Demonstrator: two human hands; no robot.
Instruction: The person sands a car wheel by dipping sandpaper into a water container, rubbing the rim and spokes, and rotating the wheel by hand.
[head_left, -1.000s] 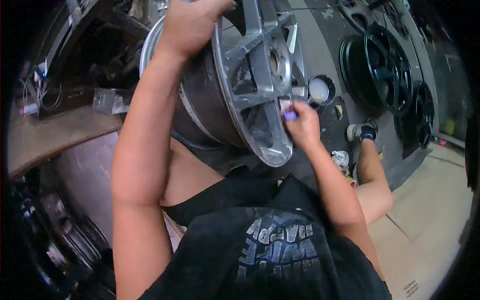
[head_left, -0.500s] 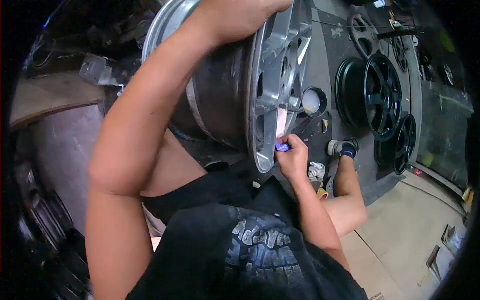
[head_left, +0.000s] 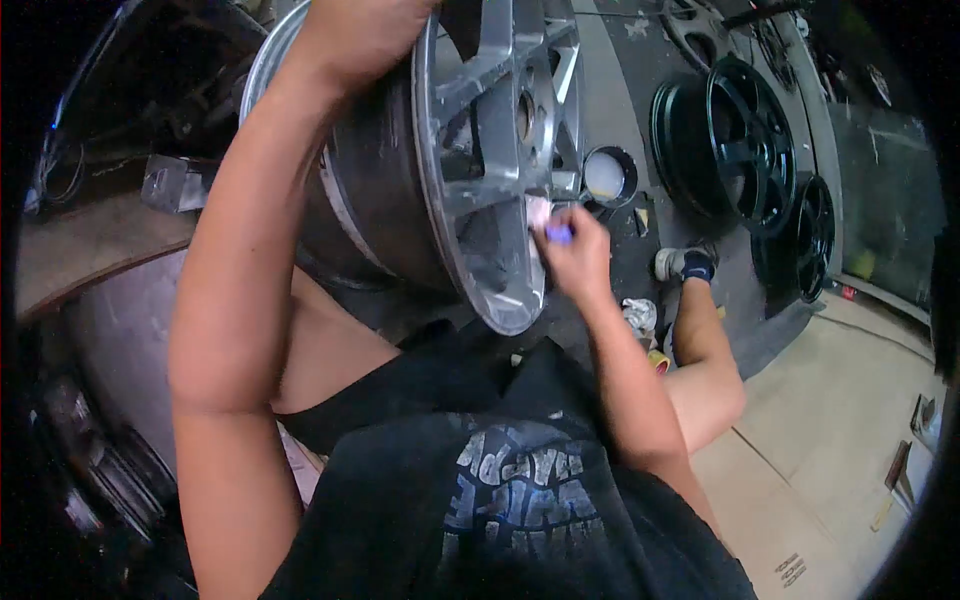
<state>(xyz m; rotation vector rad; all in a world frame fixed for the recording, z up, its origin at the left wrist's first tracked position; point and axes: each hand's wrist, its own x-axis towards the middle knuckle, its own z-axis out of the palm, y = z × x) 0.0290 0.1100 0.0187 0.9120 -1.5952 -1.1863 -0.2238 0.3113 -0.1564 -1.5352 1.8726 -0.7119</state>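
Note:
A bare silver alloy wheel [head_left: 490, 290] stands upright in front of my legs, its spoked face turned to the right. My left hand [head_left: 365, 40] grips the rim at the top, with its fingertips partly hidden behind the edge and the frame border. On the lower spoke lies a pale pink patch [head_left: 538, 212]. Beside that patch, my right hand [head_left: 580, 260] is closed on a small purple piece [head_left: 559, 234], blurred by motion and mostly covered by the fingers. The hand is close against the spoke.
An open can [head_left: 608, 178] of whitish liquid stands right of the wheel. Dark painted wheels [head_left: 735, 155] stand farther right. A crumpled white rag [head_left: 640, 316] and a tape roll [head_left: 657, 361] lie near my shoe [head_left: 686, 264]. Cardboard [head_left: 800, 420] covers the floor at lower right.
The wheel now shows more of its spoked face and sits further left in view. My right hand has moved up along the spoke with the purple piece; my left hand stays on the rim.

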